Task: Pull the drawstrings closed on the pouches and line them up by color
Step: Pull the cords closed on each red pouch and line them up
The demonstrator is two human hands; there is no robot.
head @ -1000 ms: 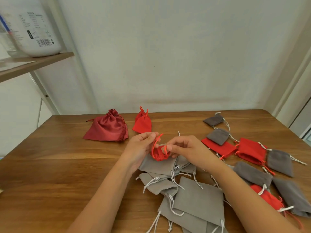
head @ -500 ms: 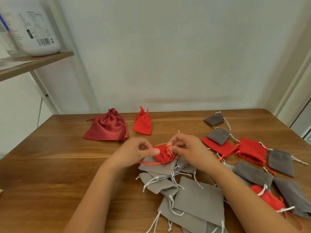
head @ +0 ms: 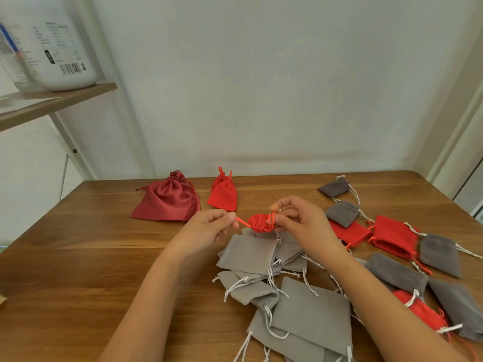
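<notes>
A small bright red pouch (head: 258, 223) hangs between my hands above the table, its mouth gathered into folds. My left hand (head: 209, 227) pinches its red drawstring, which runs taut to the pouch. My right hand (head: 300, 220) pinches the string on the pouch's other side. At the back of the table lie a closed dark red satin pouch (head: 167, 201) and, beside it, a closed bright red pouch (head: 223, 192). A heap of light grey pouches (head: 282, 283) lies under my hands. Dark grey pouches (head: 342, 212) and red pouches (head: 392, 236) are scattered on the right.
The wooden table (head: 78, 257) meets a white wall at the back. A shelf (head: 52, 103) at upper left carries a large white container (head: 52, 48). A door frame (head: 457, 142) stands at the right.
My left hand has drawn the red string out to the left while my right hand holds the other side. The pouch's mouth has bunched tighter.
</notes>
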